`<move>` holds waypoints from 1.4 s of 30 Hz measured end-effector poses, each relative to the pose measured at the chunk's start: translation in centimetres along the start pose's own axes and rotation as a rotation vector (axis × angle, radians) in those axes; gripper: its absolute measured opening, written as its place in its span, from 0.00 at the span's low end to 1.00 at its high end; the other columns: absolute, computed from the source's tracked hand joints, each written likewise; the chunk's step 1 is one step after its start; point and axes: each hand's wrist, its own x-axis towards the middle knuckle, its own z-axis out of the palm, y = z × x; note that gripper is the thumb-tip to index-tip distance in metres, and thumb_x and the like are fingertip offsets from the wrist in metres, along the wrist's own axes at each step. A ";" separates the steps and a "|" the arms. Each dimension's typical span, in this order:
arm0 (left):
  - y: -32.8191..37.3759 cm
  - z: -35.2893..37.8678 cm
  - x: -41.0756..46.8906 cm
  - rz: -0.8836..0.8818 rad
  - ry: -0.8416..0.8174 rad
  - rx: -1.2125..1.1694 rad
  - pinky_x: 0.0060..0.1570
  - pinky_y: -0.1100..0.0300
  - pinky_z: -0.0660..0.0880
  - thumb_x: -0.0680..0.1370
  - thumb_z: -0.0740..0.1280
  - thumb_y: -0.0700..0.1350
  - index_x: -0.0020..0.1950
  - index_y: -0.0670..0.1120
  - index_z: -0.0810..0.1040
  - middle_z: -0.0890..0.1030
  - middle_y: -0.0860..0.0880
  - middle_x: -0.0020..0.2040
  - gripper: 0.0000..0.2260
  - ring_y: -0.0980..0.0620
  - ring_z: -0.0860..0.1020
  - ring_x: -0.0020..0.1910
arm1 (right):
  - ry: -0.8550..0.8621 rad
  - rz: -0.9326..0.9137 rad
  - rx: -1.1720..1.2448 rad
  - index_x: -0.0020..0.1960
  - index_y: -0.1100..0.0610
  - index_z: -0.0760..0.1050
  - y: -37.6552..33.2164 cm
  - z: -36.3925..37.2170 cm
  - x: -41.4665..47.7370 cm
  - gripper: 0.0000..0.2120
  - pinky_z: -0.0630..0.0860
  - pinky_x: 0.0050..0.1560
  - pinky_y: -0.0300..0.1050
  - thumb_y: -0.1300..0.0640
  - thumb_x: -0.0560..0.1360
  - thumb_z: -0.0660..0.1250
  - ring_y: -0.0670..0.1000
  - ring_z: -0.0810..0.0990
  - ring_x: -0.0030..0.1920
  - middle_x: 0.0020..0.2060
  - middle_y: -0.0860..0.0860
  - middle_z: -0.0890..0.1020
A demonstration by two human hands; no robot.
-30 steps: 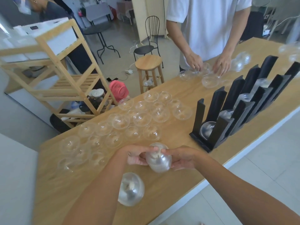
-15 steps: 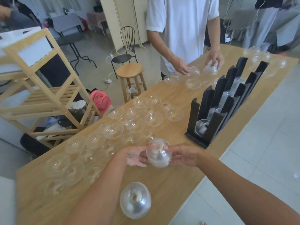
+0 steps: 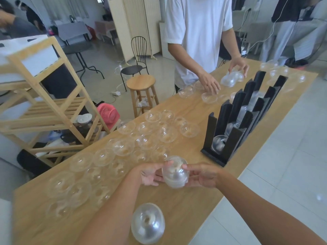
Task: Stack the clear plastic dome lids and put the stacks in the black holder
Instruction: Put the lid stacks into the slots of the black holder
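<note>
Two bare hands meet over a long light-wood table (image 3: 185,209). The left hand (image 3: 150,175) and right hand (image 3: 200,175) hold one short stack of clear dome lids (image 3: 175,174) between them. The fingers of both hands are curled around its sides and the thumbs rest near its top. The stack is held over the near half of the table. A second stack (image 3: 147,223) lies on the table beside the left forearm.

Beyond the hands, roughly thirty loose lids (image 3: 146,137) are spread across the tabletop; blur prevents an exact count. To the right stands one black holder (image 3: 235,121) with two rows of upright posts and clear lids nested in its slots.

At the far end, a second person in a white T-shirt (image 3: 198,32) rests one spread hand on a lid and the other over a small pile, with about a dozen more lids around them.

The room has a pale tiled floor. It also holds one round wooden stool (image 3: 141,84), one black wire chair (image 3: 138,50), a wooden shelf unit (image 3: 44,106) and a small pink fan (image 3: 108,114).
</note>
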 end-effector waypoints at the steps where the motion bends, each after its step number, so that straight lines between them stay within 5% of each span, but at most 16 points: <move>1: -0.2 0.1 0.0 0.005 0.008 -0.021 0.73 0.43 0.57 0.37 0.82 0.64 0.62 0.47 0.74 0.77 0.43 0.63 0.56 0.44 0.74 0.65 | -0.005 -0.001 0.001 0.62 0.66 0.78 0.0 0.0 0.0 0.41 0.81 0.55 0.56 0.52 0.54 0.87 0.62 0.83 0.56 0.59 0.63 0.80; 7: 0.3 0.7 0.2 0.080 0.071 -0.148 0.68 0.43 0.70 0.40 0.85 0.59 0.65 0.42 0.75 0.76 0.40 0.65 0.56 0.42 0.75 0.64 | -0.021 -0.049 0.029 0.63 0.65 0.78 -0.6 -0.1 -1.3 0.43 0.79 0.60 0.55 0.51 0.53 0.87 0.62 0.81 0.59 0.60 0.63 0.80; 11: 3.8 0.1 -1.1 0.217 0.075 -0.099 0.56 0.51 0.79 0.41 0.85 0.60 0.61 0.41 0.79 0.81 0.41 0.57 0.51 0.44 0.80 0.55 | -0.003 -0.183 -0.020 0.62 0.64 0.79 -4.0 0.6 -3.5 0.32 0.79 0.60 0.51 0.50 0.63 0.81 0.59 0.81 0.61 0.59 0.60 0.82; 16: 11.6 0.3 -3.7 0.445 0.089 0.033 0.50 0.53 0.82 0.48 0.83 0.64 0.54 0.43 0.83 0.83 0.43 0.48 0.40 0.47 0.81 0.46 | 0.096 -0.387 -0.120 0.59 0.63 0.80 -11.2 0.8 -8.3 0.31 0.82 0.53 0.48 0.46 0.63 0.80 0.57 0.85 0.54 0.53 0.60 0.85; 23: 23.0 5.1 -4.4 0.605 0.088 0.165 0.45 0.55 0.82 0.55 0.80 0.62 0.52 0.45 0.82 0.84 0.46 0.40 0.32 0.49 0.81 0.40 | 0.229 -0.620 -0.101 0.62 0.59 0.79 -19.4 -3.2 -15.3 0.30 0.80 0.59 0.52 0.47 0.66 0.79 0.57 0.84 0.56 0.53 0.58 0.85; 28: 29.0 9.4 -1.4 0.560 0.068 0.272 0.53 0.52 0.79 0.60 0.79 0.62 0.61 0.44 0.78 0.80 0.43 0.47 0.36 0.46 0.79 0.45 | 0.329 -0.653 -0.110 0.61 0.58 0.78 -21.7 -8.3 -17.6 0.29 0.83 0.46 0.50 0.43 0.66 0.77 0.55 0.87 0.47 0.42 0.53 0.87; 34: 33.5 13.3 4.2 0.499 0.060 0.406 0.50 0.55 0.76 0.59 0.75 0.66 0.64 0.45 0.76 0.80 0.43 0.50 0.40 0.46 0.79 0.48 | 0.425 -0.601 -0.103 0.58 0.58 0.78 -22.6 -15.0 -17.0 0.35 0.79 0.55 0.50 0.36 0.61 0.77 0.53 0.87 0.44 0.40 0.53 0.87; 38: 35.2 14.6 7.9 0.475 0.045 0.487 0.47 0.56 0.73 0.61 0.76 0.67 0.64 0.48 0.76 0.81 0.44 0.51 0.38 0.47 0.80 0.49 | 0.448 -0.580 -0.095 0.61 0.61 0.78 -22.7 -18.9 -15.1 0.41 0.81 0.45 0.45 0.35 0.57 0.79 0.54 0.87 0.46 0.44 0.56 0.87; 42: 35.5 15.1 10.9 0.423 0.034 0.561 0.61 0.50 0.70 0.55 0.76 0.69 0.60 0.48 0.79 0.83 0.45 0.48 0.39 0.48 0.82 0.47 | 0.456 -0.544 -0.076 0.62 0.62 0.78 -21.8 -21.5 -13.3 0.42 0.81 0.49 0.47 0.34 0.58 0.78 0.55 0.86 0.49 0.50 0.60 0.86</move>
